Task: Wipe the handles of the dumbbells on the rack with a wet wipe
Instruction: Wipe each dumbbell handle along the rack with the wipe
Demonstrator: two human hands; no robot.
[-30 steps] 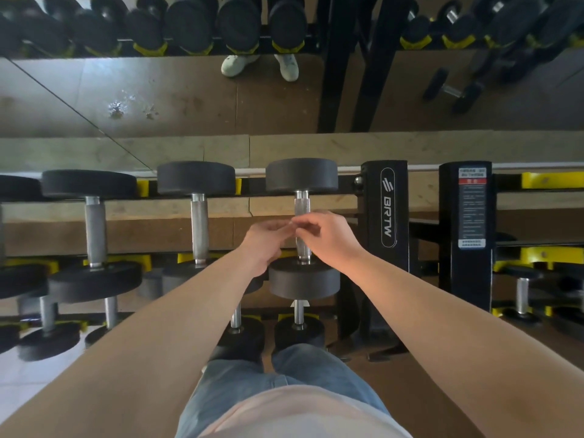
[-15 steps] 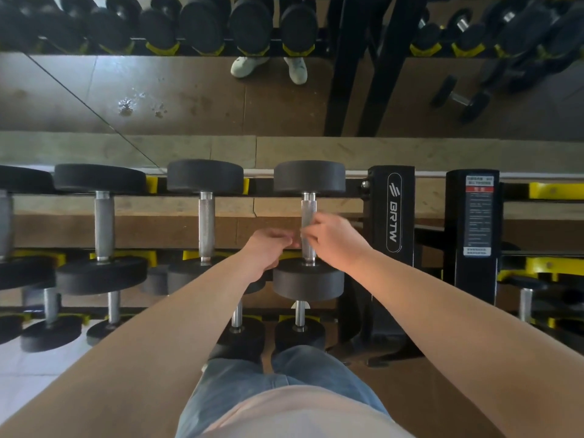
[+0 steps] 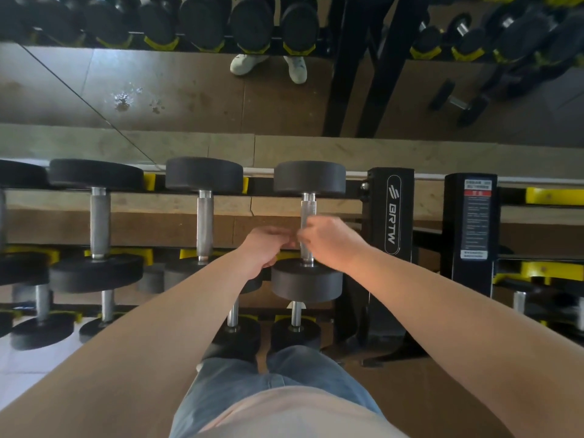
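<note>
Dumbbell handle (image 3: 307, 213) runs front-to-back, right hand (image 3: 328, 241) gripping it.

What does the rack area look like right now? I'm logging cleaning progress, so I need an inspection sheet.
Surface: black rack with yellow cradles, dumbbells lying across its tiers.
Job's things: rightmost top-tier handle, both grips at it; wet wipe not discernible.
Clutter: loose dumbbell on the floor, seen in the mirror.
Grips: left grip and right grip meet beside that handle, fingers curled; what they hold is hidden.
Cables: nothing seen.
Surroundings: smudged mirror behind the rack.
</note>
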